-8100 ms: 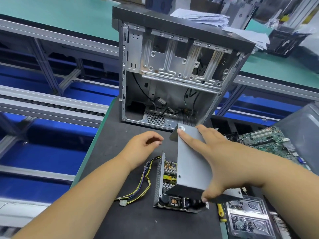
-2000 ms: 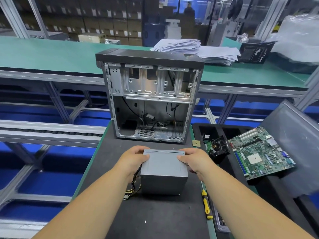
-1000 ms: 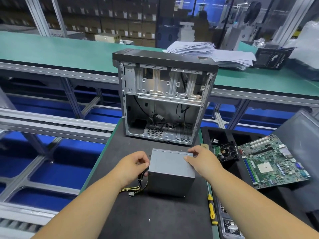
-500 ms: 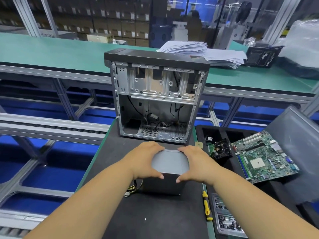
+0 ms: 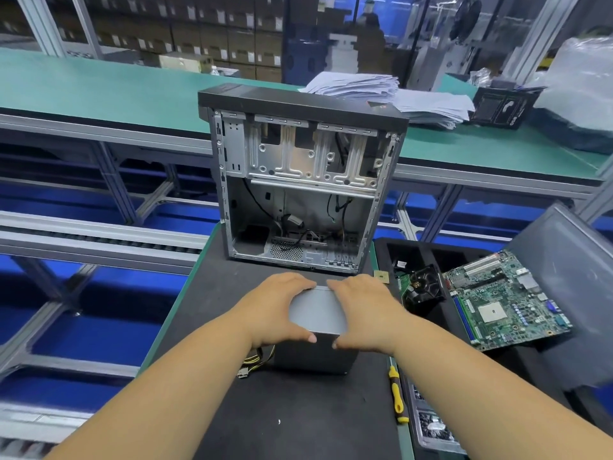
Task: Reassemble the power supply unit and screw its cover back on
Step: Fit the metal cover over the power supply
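Both hands are now lying flat across the top of the power supply unit [image 5: 316, 315], where two seconds ago they were only holding its far corners. Nearest the viewer, a yellow-handled screwdriver [image 5: 396, 395] is lying untouched at the table [image 5: 298, 423] edge, just beside a tray of small parts [image 5: 428, 423] whose contents are too blurred to name. The unit is sitting on the dark mat near the table middle, its cover on and coloured wires [image 5: 255, 361] trailing out at its left. The left hand [image 5: 282, 310] and right hand [image 5: 365, 310] are pressing down on the cover, fingers fairly straight over the far edge and thumbs at the near edge, gripping nothing. No screws are visible in the cover, so fastening is probably still ahead; uneven pressure could be seating the cover crooked or pinching the wires in the seam. To the right, a black tray [image 5: 384, 250] is holding a fan [image 5: 424, 288], with a motherboard [image 5: 504, 300] lying across it. Beyond, an open computer case [image 5: 302, 180] is standing upright, loose cables inside.
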### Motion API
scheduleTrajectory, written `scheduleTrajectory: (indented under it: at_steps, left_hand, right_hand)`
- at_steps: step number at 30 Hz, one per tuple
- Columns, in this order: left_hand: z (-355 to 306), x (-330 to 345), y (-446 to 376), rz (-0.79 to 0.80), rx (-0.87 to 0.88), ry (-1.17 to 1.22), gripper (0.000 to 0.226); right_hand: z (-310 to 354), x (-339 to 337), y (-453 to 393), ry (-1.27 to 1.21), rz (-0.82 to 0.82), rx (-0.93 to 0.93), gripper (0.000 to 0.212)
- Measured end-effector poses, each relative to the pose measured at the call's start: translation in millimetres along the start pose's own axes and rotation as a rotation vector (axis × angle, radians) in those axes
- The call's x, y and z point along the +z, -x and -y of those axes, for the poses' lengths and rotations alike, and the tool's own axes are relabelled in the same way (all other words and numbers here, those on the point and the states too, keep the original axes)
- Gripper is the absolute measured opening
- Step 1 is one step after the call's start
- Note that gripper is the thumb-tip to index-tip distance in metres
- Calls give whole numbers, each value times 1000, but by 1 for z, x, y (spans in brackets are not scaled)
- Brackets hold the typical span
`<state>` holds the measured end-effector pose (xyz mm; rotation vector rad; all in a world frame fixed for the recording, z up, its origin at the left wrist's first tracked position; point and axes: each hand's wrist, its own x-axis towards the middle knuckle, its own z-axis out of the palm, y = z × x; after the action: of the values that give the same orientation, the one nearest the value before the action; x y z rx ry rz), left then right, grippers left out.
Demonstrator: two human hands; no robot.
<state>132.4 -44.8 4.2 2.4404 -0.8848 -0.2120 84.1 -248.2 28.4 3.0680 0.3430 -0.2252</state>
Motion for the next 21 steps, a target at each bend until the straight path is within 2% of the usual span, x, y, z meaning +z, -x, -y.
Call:
scheduleTrajectory:
  at_steps: [2, 4, 9, 16, 21]
  left_hand:
    - [4, -4, 7, -13, -2, 134, 79]
    - [11, -11, 18, -92, -83, 264, 63]
    - [30, -27, 47, -304, -346, 455, 38]
    - [37, -22, 68, -415, -472, 649, 23]
    - [49, -10, 66, -458, -632, 767, 19]
  right_hand:
    - [16, 4, -9, -68, 6, -58, 122]
    - [30, 7, -20, -152, 10, -45, 123]
    - [36, 7, -31, -252, -35, 23, 104]
    - [8, -3, -15, -653, -105, 236, 96]
    - [-16, -12, 8, -980, -171, 246, 85]
